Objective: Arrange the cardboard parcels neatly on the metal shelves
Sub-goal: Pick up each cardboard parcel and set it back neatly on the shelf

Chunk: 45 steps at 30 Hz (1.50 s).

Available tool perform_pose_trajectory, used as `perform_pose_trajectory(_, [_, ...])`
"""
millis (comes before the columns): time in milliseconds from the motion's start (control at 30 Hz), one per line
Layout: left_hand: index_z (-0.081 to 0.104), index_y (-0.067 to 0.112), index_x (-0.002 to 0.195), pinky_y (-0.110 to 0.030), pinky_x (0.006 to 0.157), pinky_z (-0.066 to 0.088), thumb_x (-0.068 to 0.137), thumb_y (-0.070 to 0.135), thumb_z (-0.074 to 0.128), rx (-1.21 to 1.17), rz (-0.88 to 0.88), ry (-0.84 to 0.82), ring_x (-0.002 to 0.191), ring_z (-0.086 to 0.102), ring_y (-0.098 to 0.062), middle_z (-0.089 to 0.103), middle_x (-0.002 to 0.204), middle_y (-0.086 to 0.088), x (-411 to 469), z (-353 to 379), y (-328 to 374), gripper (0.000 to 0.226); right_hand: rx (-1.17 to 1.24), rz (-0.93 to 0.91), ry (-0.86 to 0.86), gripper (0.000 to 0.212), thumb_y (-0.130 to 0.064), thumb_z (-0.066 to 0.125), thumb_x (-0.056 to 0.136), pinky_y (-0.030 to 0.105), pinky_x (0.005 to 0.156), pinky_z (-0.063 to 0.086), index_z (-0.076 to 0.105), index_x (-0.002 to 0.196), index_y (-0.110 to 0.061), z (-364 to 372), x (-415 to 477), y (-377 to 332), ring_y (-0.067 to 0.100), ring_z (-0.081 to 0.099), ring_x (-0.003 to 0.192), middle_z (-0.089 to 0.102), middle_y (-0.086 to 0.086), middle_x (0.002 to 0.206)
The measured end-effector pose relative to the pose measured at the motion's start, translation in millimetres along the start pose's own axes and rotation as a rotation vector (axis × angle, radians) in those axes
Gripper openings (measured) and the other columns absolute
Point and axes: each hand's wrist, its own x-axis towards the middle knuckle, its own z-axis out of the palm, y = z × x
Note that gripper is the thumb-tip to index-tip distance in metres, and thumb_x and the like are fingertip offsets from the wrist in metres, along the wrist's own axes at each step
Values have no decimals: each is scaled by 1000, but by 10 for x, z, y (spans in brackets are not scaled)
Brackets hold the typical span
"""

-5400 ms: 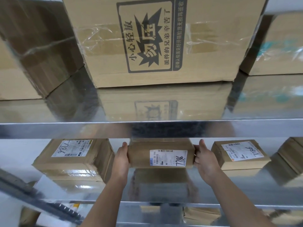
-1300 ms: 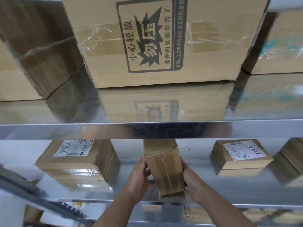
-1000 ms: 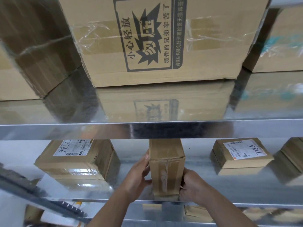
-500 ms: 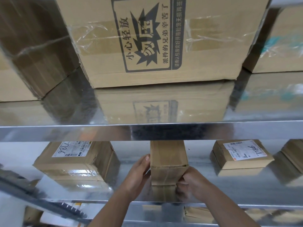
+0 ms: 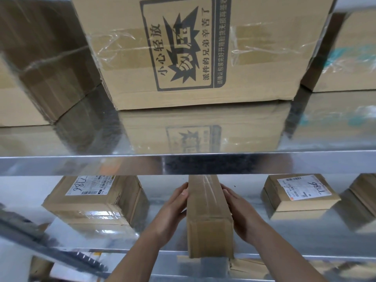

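A narrow taped cardboard parcel (image 5: 207, 210) lies on the lower metal shelf (image 5: 305, 241), its long side pointing into the shelf and its near end at the front edge. My left hand (image 5: 171, 212) presses flat against its left side with straight fingers. My right hand (image 5: 244, 216) presses the right side the same way. A labelled parcel (image 5: 95, 200) sits to the left, and a flatter labelled parcel (image 5: 299, 194) to the right.
The upper shelf edge (image 5: 183, 162) overhangs the parcel's far end. On it stand a large printed carton (image 5: 203, 47), a taped box (image 5: 40, 68) to its left and another box (image 5: 345, 58) to its right. One more parcel (image 5: 364, 192) sits at the far right below.
The parcel was first held broadside with its label facing me; it has been turned end-on, laid flat and slid deeper under the upper shelf. Both hands moved forward along its sides.
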Motion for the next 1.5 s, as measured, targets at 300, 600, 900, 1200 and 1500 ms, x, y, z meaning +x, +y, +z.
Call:
perform_pose_trajectory(300, [54, 24, 141, -40, 106, 50, 84, 35, 68, -71, -50, 43, 122, 65, -17, 69, 130, 3, -45, 40, -169, 60, 27, 44, -25, 36, -54, 44, 104, 35, 70, 60, 65, 125, -33, 74, -62, 109, 21, 77, 90, 77, 6, 105])
perform_pose_trajectory(600, [54, 18, 139, -32, 92, 54, 77, 16, 65, -96, -70, 62, 119, 66, -19, 71, 126, 1, -99, 32, -334, 63, 157, 112, 21, 31, -38, 41, 110, 40, 67, 61, 64, 131, -37, 144, -78, 343, 28, 76, 94, 79, 8, 105])
perform_pose_trajectory(900, [54, 18, 140, -31, 92, 55, 78, 16, 65, -88, -70, 70, 118, 66, -18, 71, 125, 2, -136, 61, -270, 63, 114, 106, -9, 33, -36, 41, 110, 39, 69, 60, 61, 136, -30, 145, -136, 241, 27, 74, 98, 74, 10, 114])
perform_pose_trajectory(1200, [50, 34, 140, -37, 101, 50, 93, 14, 56, -32, 1, 65, 120, 65, -22, 70, 129, -3, -95, -32, 20, 51, -13, 16, -67, 29, -49, 45, 105, 49, 110, 46, 61, 130, -53, -34, -190, -167, 15, 60, 124, 71, -7, 125])
perform_pose_trajectory(1500, [59, 10, 121, -36, 82, 57, 106, 37, 40, -160, 7, 236, 104, 71, -24, 72, 113, -6, -71, 9, 64, 36, 120, -7, -64, 37, -49, 42, 106, 62, 98, 51, 68, 116, -25, -32, -241, -195, 29, 59, 122, 64, 12, 129])
